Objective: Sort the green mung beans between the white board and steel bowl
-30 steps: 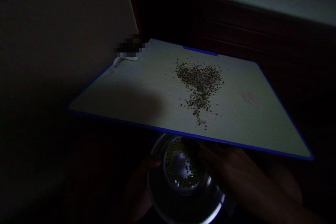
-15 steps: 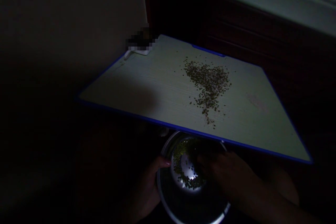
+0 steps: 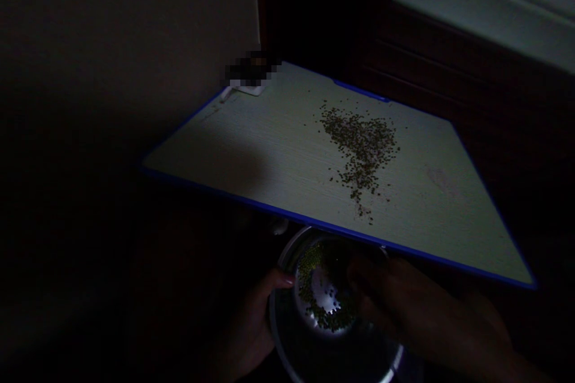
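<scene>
A shiny metal bowl (image 3: 287, 347) sits low in the picture, partly under the front edge of a pale board. Small green beans or grains (image 3: 332, 318) lie in a ring around its shiny bottom. My left hand (image 3: 263, 311) grips the bowl's left side, its thumb over the rim. Over the right part of the bowl reaches my right hand (image 3: 404, 305); its fingertips are lost in shadow, so any hold is hidden. On the pale, blue-edged board (image 3: 287, 161) above, many loose dark grains (image 3: 362, 140) are spread in a patch.
A small white object (image 3: 249, 89) stands at the board's far left corner, with a blurred patch over it. Behind on the left rises a plain wall (image 3: 157, 24). A pale ledge (image 3: 485, 6) shows at top right. The room is very dark.
My right hand has shifted slightly right and down over the bowl. The left hand keeps its grip. The whole view has moved a little.
</scene>
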Available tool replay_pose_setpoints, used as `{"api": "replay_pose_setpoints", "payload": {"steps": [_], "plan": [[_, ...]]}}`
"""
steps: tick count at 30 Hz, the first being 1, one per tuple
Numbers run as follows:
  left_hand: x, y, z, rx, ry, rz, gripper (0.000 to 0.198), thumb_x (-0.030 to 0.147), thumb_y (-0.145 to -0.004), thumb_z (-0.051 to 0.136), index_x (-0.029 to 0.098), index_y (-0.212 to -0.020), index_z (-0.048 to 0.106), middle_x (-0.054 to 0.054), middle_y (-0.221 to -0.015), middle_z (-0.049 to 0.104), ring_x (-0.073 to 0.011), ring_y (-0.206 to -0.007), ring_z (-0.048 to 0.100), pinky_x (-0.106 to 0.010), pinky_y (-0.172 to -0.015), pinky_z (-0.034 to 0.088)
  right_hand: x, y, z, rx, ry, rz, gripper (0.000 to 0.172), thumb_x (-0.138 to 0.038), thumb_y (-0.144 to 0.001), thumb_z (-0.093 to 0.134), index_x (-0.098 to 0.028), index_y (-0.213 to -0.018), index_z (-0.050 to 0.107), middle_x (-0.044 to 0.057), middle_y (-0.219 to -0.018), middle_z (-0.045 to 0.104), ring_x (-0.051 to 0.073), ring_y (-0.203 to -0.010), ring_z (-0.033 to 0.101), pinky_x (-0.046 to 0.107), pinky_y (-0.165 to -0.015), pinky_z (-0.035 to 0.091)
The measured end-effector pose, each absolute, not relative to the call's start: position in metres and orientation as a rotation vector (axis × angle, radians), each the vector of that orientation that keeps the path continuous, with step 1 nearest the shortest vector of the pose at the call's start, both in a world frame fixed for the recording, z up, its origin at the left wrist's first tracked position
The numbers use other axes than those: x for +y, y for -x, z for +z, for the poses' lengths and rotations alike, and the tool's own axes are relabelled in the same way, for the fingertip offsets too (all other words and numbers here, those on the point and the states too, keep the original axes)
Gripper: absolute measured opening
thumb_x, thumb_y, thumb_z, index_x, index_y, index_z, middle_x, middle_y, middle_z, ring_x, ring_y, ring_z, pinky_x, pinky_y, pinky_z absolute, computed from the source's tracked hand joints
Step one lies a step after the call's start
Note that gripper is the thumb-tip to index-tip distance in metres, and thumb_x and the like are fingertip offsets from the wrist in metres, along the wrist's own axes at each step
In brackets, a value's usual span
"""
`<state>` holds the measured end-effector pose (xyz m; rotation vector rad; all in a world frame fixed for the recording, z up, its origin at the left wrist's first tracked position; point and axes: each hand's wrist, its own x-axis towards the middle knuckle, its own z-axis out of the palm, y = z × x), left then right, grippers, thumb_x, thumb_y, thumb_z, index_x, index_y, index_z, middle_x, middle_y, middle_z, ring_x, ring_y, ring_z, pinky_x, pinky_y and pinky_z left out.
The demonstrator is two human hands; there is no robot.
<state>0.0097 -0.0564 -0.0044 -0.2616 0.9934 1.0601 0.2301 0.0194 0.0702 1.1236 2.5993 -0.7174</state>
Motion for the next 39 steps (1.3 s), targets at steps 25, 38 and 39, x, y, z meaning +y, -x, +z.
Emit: {"api": "replay_pose_setpoints", "payload": {"steps": [25, 38, 39], "plan": [[-0.02, -0.014, 0.03, 0.882, 0.259, 1.109, 0.055, 0.039, -0.079, 0.091, 0.016, -0.129, 0.083, -0.019, -0.103, 0.083, -0.0457, -0.117, 0.08, -0.055, -0.102, 0.069, 0.134, -0.346, 0.106, 2.589, -2.051, -0.25, 0.033, -0.047, -0.113, 0.071, -0.019, -0.13, 0.073, 0.004, -0.113, 0.078, 0.015, -0.089, 0.075, 0.034, -0.081, 0.067], [-0.06, -0.003, -0.019, 0.937, 0.252, 1.05, 0.005, 0.015, -0.082, 0.086, 0.01, -0.084, 0.087, -0.012, -0.088, 0.084, -0.0235, -0.075, 0.08, -0.03, -0.072, 0.069, 0.024, -0.237, 0.064, 2.663, -0.938, -0.257, 0.023, -0.02, -0.106, 0.079, -0.019, -0.13, 0.076, 0.008, -0.132, 0.08, 0.02, -0.111, 0.08, 0.04, -0.095, 0.071], [-0.059, -0.004, -0.018, 0.957, 0.258, 1.046, 0.007, 0.014, -0.084, 0.082, 0.01, -0.085, 0.088, -0.013, -0.089, 0.084, -0.0241, -0.076, 0.08, -0.031, -0.072, 0.069, 0.025, -0.237, 0.066, 2.66, -0.91, -0.24, 0.019, -0.021, -0.106, 0.079, -0.019, -0.125, 0.077, 0.006, -0.127, 0.08, 0.019, -0.108, 0.08, 0.038, -0.094, 0.071]]}}
